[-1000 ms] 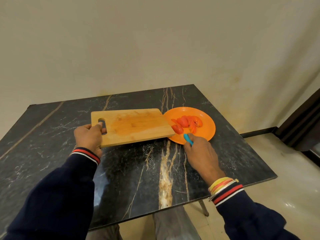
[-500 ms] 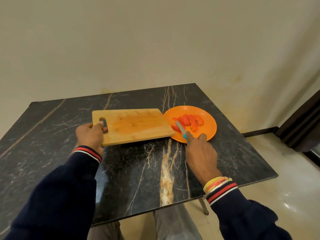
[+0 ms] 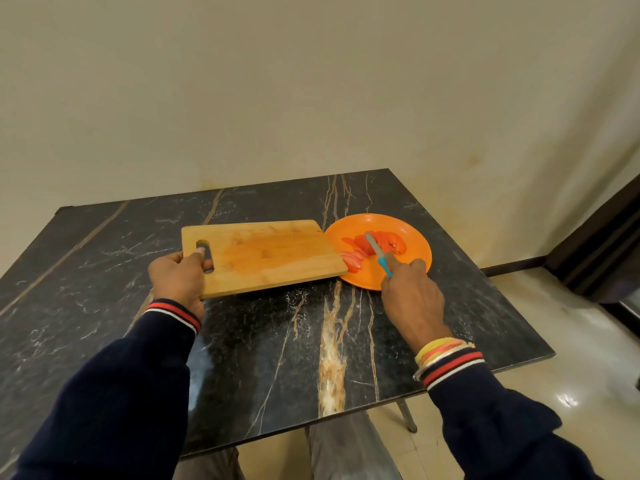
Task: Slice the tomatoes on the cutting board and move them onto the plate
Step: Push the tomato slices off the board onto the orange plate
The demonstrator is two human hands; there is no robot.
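— Swinging out over the plate (image 3: 412,233) now, that knife (image 3: 377,252) (right hand (image 3: 410,296) clamped on it)?
— Yes; tomato slices (image 3: 372,247) are plated, left hand (image 3: 178,282) gripping the bare cutting board (image 3: 266,254). Nearly done.

Left hand (image 3: 178,278) and right hand (image 3: 412,294) both forward, fingers curled in closed grip.

One head-worn wide-angle view looks forward and down from above the counter's (image 3: 242,358) near edge, facing the far wall (image 3: 311,81). Both sleeves reach in close below; the counter's far corners sit mid-frame.
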